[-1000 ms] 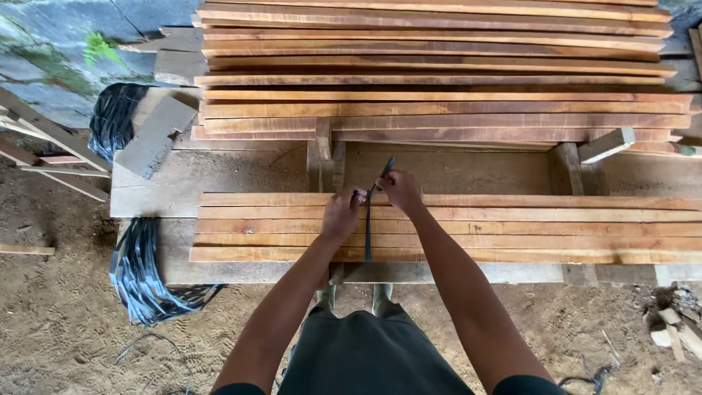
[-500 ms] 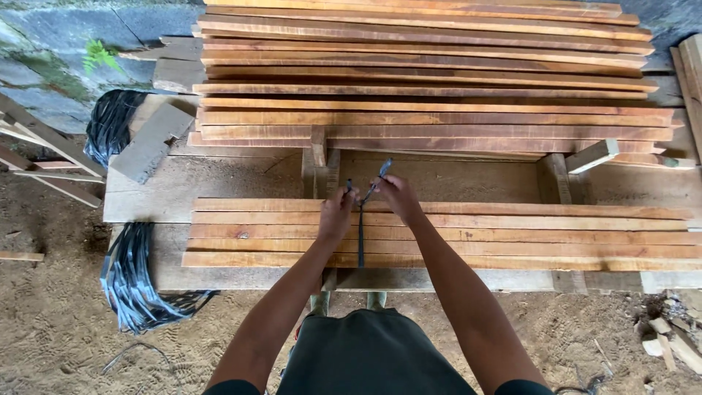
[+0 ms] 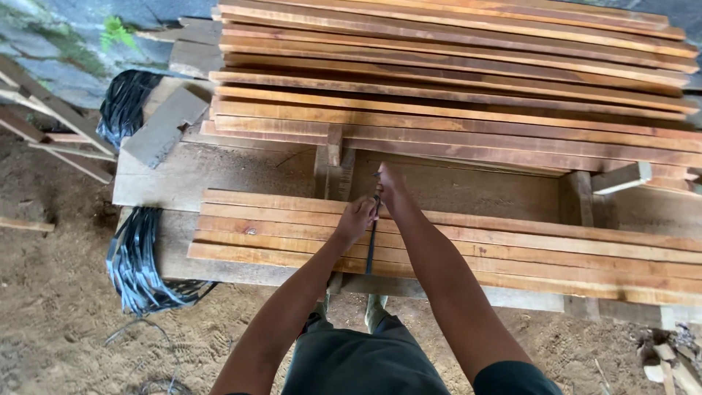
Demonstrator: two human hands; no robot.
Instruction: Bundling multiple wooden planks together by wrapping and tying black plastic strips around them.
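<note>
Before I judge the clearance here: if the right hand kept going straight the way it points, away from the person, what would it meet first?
Probably the big stack of planks past the open gap; the right hand points toward it, though depth is unclear.

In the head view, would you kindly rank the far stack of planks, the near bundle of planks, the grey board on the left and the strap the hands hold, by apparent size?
1. far stack of planks
2. near bundle of planks
3. grey board
4. dark strap, held by the left hand and right hand

The bundle lies nearer the camera, so the top two are unsure.
</note>
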